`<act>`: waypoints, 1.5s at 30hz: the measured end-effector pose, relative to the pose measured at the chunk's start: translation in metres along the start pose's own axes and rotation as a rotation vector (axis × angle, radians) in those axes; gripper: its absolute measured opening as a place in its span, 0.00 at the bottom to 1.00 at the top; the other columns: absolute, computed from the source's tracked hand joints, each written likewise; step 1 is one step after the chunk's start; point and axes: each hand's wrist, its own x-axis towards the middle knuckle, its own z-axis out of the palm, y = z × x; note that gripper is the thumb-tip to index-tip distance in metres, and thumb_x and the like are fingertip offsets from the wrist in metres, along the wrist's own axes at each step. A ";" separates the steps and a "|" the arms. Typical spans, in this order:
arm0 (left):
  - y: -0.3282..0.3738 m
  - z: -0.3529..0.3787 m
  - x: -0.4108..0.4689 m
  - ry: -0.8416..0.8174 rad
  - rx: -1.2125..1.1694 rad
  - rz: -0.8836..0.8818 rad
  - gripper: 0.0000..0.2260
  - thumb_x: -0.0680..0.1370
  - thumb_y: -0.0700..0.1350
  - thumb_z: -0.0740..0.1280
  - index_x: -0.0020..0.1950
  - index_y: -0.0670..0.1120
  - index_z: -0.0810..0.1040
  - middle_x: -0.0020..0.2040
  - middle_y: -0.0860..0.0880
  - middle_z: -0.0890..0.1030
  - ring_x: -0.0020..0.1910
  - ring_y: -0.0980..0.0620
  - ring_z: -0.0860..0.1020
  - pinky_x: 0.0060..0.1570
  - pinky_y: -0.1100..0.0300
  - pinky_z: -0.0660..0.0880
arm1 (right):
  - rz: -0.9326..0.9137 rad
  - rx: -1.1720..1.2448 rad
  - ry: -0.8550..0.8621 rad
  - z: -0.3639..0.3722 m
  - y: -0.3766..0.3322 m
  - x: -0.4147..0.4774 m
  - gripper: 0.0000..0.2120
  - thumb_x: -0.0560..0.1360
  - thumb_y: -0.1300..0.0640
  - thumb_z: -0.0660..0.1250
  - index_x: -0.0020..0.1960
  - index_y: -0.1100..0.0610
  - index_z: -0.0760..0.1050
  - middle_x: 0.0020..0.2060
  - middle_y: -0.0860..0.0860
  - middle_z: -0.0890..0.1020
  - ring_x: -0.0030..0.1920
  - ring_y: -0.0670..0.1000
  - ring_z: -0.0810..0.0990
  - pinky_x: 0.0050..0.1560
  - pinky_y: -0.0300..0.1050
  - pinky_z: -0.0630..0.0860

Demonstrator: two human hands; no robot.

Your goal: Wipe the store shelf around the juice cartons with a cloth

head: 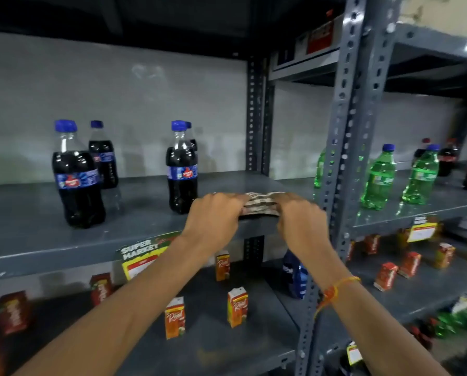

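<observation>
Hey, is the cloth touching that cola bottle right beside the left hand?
Apart. The head view shows a strip of bare grey shelf between the cloth and the cola bottle; only the left hand and right hand grip the cloth.

Two bare hands, left hand (213, 213) and right hand (300, 215), grip the ends of a folded checked cloth (260, 203) resting on a grey metal shelf (145, 221). Dark cola bottles (182, 169) stand just left of the cloth; green bottles (378, 177) stand to the right. Small orange juice cartons (237, 306) stand spaced apart on the shelf below.
</observation>
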 end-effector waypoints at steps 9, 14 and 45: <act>-0.028 -0.067 -0.124 0.224 -0.136 0.165 0.20 0.63 0.33 0.75 0.53 0.44 0.80 0.49 0.47 0.84 0.42 0.46 0.81 0.32 0.55 0.78 | -0.065 0.232 0.203 -0.019 -0.075 -0.087 0.17 0.71 0.62 0.58 0.56 0.59 0.78 0.50 0.60 0.84 0.42 0.63 0.84 0.42 0.56 0.81; -0.120 -0.089 -0.228 0.254 -0.097 0.117 0.18 0.67 0.31 0.71 0.55 0.44 0.80 0.52 0.46 0.83 0.50 0.48 0.80 0.46 0.54 0.76 | -0.108 0.384 0.102 0.008 -0.199 -0.126 0.20 0.70 0.58 0.54 0.55 0.60 0.78 0.49 0.60 0.84 0.42 0.62 0.84 0.42 0.55 0.81; -0.510 -0.037 -0.657 -0.383 -0.119 -0.482 0.19 0.70 0.40 0.54 0.54 0.45 0.80 0.52 0.46 0.83 0.53 0.46 0.79 0.54 0.49 0.74 | -0.565 0.257 -0.687 0.313 -0.687 -0.267 0.23 0.68 0.51 0.69 0.62 0.55 0.75 0.60 0.53 0.81 0.63 0.57 0.77 0.63 0.58 0.72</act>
